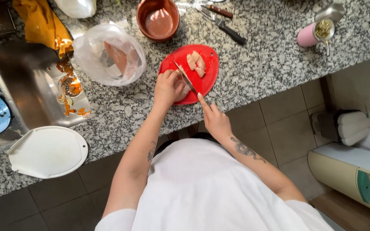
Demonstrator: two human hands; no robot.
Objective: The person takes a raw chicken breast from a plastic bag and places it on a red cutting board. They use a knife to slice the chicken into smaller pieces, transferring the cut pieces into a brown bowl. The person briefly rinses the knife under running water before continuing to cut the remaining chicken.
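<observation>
A red round cutting board (pixel 208 79) lies on the speckled granite counter. Several pale cut pieces of raw meat (pixel 196 63) sit near its far side. My left hand (pixel 168 87) presses down on a pale piece of meat at the board's near left, mostly hiding it. My right hand (pixel 213 117) grips a knife (pixel 186 77) by the handle, index finger along its back. The blade angles up-left across the board, right beside my left fingers.
A clear plastic bag with meat (pixel 110 55) lies left of the board, a brown bowl (pixel 158 19) behind it. Sink (pixel 18 81) with orange peels at left, white lid (pixel 48 152) by the edge, pink cup (pixel 313 34) and utensils (pixel 225 23) farther back.
</observation>
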